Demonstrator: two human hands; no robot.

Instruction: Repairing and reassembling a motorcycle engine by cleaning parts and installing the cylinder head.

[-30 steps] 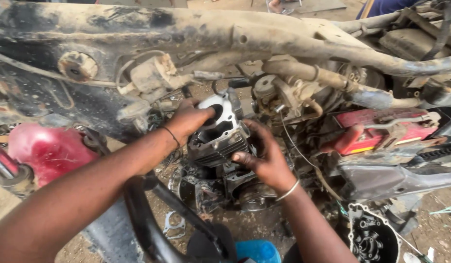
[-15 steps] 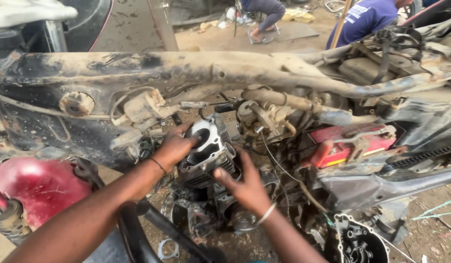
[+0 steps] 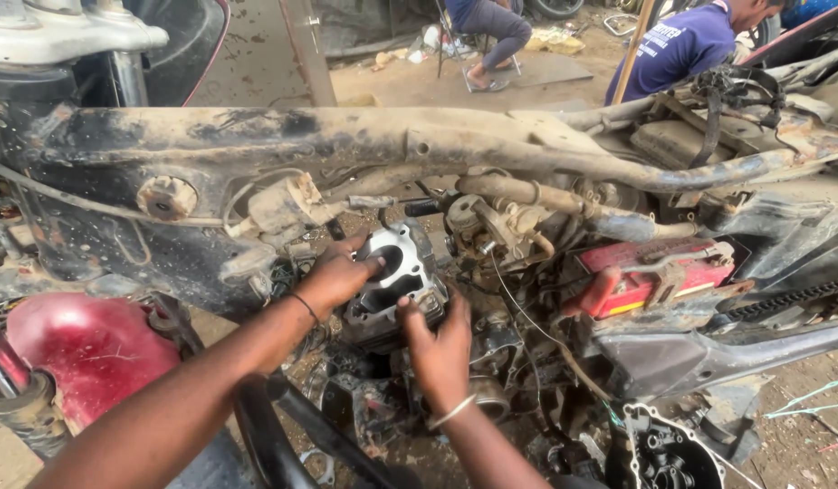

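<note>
The grey finned metal engine cylinder (image 3: 392, 285) is sitting under the rusty motorcycle frame (image 3: 419, 149), bore facing the camera. The left hand (image 3: 335, 276) is gripping its nine o'clock edge, the right hand (image 3: 440, 349) clasping it at five o'clock.

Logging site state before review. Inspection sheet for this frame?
Surface: dirt ground, littered.
Job's things: engine cylinder, bore open, sitting in the motorcycle frame.
Clutter: red battery, red tank, carburettor, loose engine cover.
Hands: left hand and right hand both grip the cylinder.
Cables: thin wire hangs beside the engine.
Surroundings: two people behind the frame.
</note>
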